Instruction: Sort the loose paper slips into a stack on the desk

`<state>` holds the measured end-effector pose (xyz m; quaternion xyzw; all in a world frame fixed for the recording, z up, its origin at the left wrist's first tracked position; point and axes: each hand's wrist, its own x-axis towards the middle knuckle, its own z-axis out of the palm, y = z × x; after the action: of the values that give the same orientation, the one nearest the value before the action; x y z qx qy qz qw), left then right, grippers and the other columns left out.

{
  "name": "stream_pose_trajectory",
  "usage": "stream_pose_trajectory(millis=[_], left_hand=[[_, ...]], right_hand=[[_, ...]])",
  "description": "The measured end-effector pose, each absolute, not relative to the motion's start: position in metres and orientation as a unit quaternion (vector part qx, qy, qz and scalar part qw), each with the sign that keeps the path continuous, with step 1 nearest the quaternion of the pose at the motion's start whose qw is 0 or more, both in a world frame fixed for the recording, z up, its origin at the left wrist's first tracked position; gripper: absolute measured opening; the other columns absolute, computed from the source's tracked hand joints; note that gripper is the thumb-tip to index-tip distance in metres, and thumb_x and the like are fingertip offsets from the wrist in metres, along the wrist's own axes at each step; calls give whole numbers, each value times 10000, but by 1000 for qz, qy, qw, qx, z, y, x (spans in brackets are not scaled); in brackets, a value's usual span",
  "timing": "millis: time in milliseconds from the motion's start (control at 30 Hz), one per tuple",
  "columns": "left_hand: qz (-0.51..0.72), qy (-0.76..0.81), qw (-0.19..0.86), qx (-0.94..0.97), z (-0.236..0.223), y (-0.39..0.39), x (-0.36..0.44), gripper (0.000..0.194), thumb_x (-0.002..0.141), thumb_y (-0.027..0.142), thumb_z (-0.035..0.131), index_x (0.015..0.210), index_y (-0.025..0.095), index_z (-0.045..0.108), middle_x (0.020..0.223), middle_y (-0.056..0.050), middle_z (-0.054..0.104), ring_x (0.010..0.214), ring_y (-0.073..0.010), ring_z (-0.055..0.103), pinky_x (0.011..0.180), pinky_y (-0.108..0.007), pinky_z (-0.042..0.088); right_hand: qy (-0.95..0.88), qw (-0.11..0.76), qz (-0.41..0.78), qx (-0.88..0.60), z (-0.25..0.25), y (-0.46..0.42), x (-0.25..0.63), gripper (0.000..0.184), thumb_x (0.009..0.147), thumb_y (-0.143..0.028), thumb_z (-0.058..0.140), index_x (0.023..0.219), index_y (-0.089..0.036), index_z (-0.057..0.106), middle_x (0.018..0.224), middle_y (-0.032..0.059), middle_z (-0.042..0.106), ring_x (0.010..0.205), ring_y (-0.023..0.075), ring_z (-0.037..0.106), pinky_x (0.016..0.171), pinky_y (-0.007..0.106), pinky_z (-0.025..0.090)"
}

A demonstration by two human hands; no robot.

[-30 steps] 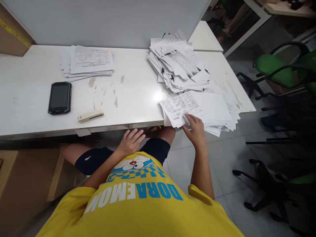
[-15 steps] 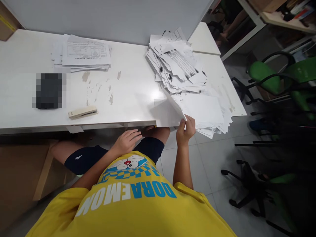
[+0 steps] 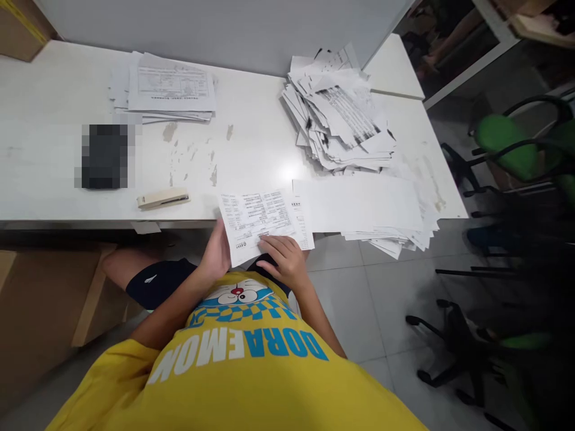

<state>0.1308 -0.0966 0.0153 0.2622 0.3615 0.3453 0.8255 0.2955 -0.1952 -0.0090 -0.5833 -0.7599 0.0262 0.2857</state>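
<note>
Just above our lap, past the yellow shirt (image 3: 269,395) and dark shorts (image 3: 164,284), both our hands are at a printed sheet (image 3: 256,218). Our right hand (image 3: 286,260) lies half open at its near edge, the fingers side by side and flat on the print, the thumb spread apart from them and pointing left. Our left hand (image 3: 216,248) is at the sheet's left edge with its fingers partly hidden by the paper, so we cannot tell whether it pinches that edge. The sheet slants across the front edge of the desk (image 3: 251,158), its near corner hanging out over our legs, and its right side overlaps a second printed page (image 3: 305,224). Just right of that page, we have a spread stack of paper (image 3: 359,206), blank side up, jutting past the desk's front edge. To our left sit a cream stapler (image 3: 164,199) and, a little beyond, a dark object (image 3: 105,157) blurred into blocks. Farther back we see a neater paper stack (image 3: 175,87) on the left and a tall, untidy pile (image 3: 335,123) on the right, near a grey panel (image 3: 215,36).
</note>
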Motion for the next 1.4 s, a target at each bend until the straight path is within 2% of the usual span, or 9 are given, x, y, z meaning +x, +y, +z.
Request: stream_pose_trajectory(millis=[100, 200, 367, 533, 700, 967, 1067, 1267, 1400], left_hand=[[355, 368, 836, 199, 15, -100, 130, 634, 806, 703, 612, 1182, 199, 689, 1270, -104, 703, 1340, -395, 525, 1113, -552, 459], [373, 422, 803, 194, 8, -100, 132, 470, 715, 493, 801, 1057, 182, 718, 1173, -117, 743, 1268, -385, 592, 1076, -529, 499], [438, 455, 740, 231, -1, -97, 134, 460, 615, 346, 882, 1009, 167, 726, 1107, -109, 764, 1138, -346, 678, 1005, -492, 550], [463, 481, 696, 263, -9, -102, 128, 499, 601, 348, 907, 1033, 185, 716, 1149, -107, 752, 1095, -333, 697, 951, -484, 580], [440, 496, 695, 278, -22, -108, 123, 525, 628, 385, 899, 1073, 187, 705, 1205, -128, 728, 1128, -344, 682, 975, -501, 568], [458, 465, 683, 327, -34, -108, 113, 507, 710, 477, 824, 1108, 192, 694, 1212, -110, 726, 1164, -321, 661, 988, -467, 550], [460, 463, 670, 354, -38, -108, 109, 477, 762, 497, 777, 1123, 199, 687, 1228, -108, 718, 1169, -310, 658, 982, -449, 549], [470, 475, 622, 407, -40, -111, 98, 450, 824, 513, 720, 1142, 198, 678, 1207, -103, 724, 1124, -286, 675, 957, -418, 555], [486, 502, 571, 431, -36, -110, 87, 432, 838, 536, 697, 1100, 192, 680, 1166, -96, 737, 1079, -272, 689, 938, -397, 556]], right_hand=[[-757, 285, -18, -588, -8, -203, 296, 375, 957, -424, 597, 1277, -231, 630, 1263, 105, 710, 1180, 253, 654, 1009, 427, 503], [-743, 292, -40, -601, -5, -209, 302, 355, 959, -374, 601, 1284, -232, 610, 1266, 100, 708, 1192, 251, 645, 1051, 441, 469], [-550, 378, -96, -738, -2, -212, 326, 282, 980, -385, 509, 1114, -192, 666, 1007, 122, 744, 955, 255, 691, 867, 423, 525], [-350, 362, 94, -859, 0, -215, 343, 490, 902, -630, 508, 1054, -186, 646, 828, 76, 716, 727, 226, 647, 663, 345, 488], [-261, 436, 318, -800, -19, -206, 335, 568, 805, -772, 509, 699, -217, 576, 646, 47, 678, 565, 182, 590, 568, 306, 447], [-127, 607, 413, -667, -40, -198, 325, 445, 659, -608, 777, 667, -211, 577, 507, -37, 568, 480, 103, 514, 503, 237, 436], [-152, 604, 431, -653, -36, -201, 325, 375, 662, -540, 795, 719, -209, 628, 555, -39, 592, 519, 105, 525, 525, 240, 453], [-213, 568, 474, -638, -24, -197, 321, 364, 705, -482, 768, 944, -217, 697, 912, 28, 741, 692, 161, 620, 614, 310, 545], [-269, 517, 517, -627, -14, -192, 317, 359, 710, -450, 766, 971, -216, 691, 967, 44, 754, 727, 185, 653, 628, 332, 570]])
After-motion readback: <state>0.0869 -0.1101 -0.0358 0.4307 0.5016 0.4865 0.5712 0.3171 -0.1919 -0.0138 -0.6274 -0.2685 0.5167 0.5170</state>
